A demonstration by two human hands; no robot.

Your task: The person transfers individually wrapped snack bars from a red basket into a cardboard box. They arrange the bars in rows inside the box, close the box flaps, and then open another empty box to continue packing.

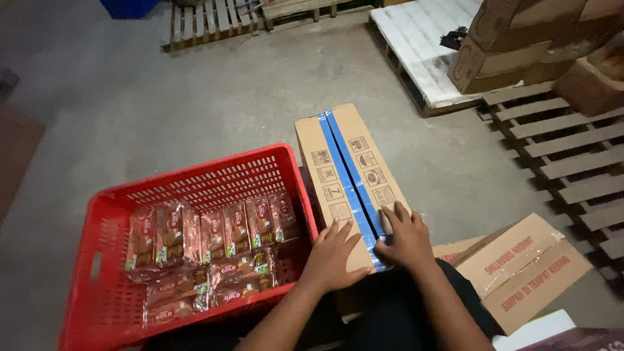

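A closed cardboard carton [338, 153] sealed with a blue tape strip [348, 175] stands in front of me. My left hand [333, 255] lies flat on its near end, left of the tape. At the tape's near end, the fingers of my right hand [404, 235] press on the seam; whether they pinch the tape I cannot tell. Left of the carton sits a red plastic crate [104, 260] holding several red snack packets [214, 250].
Flattened cardboard boxes [526, 266] lie at my right on the concrete floor. Wooden pallets [572, 156] spread along the right side, a white pallet [422, 45] carries stacked cartons [513, 45], and another pallet [208, 19] lies at the far top.
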